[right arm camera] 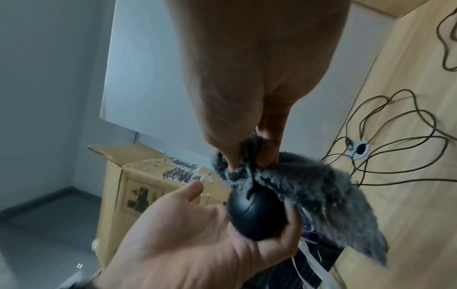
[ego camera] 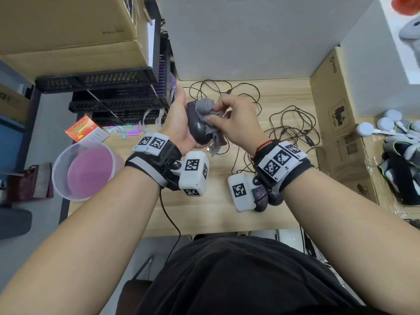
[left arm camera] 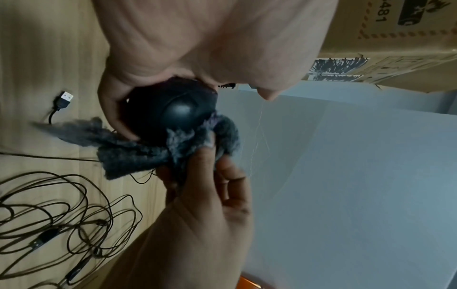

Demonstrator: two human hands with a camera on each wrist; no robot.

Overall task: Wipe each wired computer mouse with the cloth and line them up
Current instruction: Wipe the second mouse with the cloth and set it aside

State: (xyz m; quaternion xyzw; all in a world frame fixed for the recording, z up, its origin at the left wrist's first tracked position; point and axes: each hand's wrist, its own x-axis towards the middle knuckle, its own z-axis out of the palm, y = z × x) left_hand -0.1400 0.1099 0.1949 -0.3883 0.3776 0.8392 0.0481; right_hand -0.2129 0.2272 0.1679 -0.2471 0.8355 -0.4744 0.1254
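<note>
A black wired mouse (ego camera: 198, 127) is lifted above the wooden desk, cradled in my left hand (ego camera: 179, 123), whose fingers curl round its body (right arm camera: 257, 213). My right hand (ego camera: 231, 119) pinches a fuzzy grey cloth (ego camera: 205, 108) and presses it on the mouse's far end. In the left wrist view the cloth (left arm camera: 138, 154) drapes over the mouse (left arm camera: 173, 115) beside the right hand (left arm camera: 205, 205). Two more dark mice (ego camera: 268, 198) lie on the desk, partly hidden under my right wrist. Their tangled cables (ego camera: 293, 123) spread over the desk's right half.
A stack of black trays (ego camera: 118, 96) stands at the desk's left. A clear cup with pink contents (ego camera: 84, 170) hangs off the left edge, near a red packet (ego camera: 84, 130). A cardboard box (ego camera: 338, 123) bounds the right, a white board (ego camera: 250, 37) the back.
</note>
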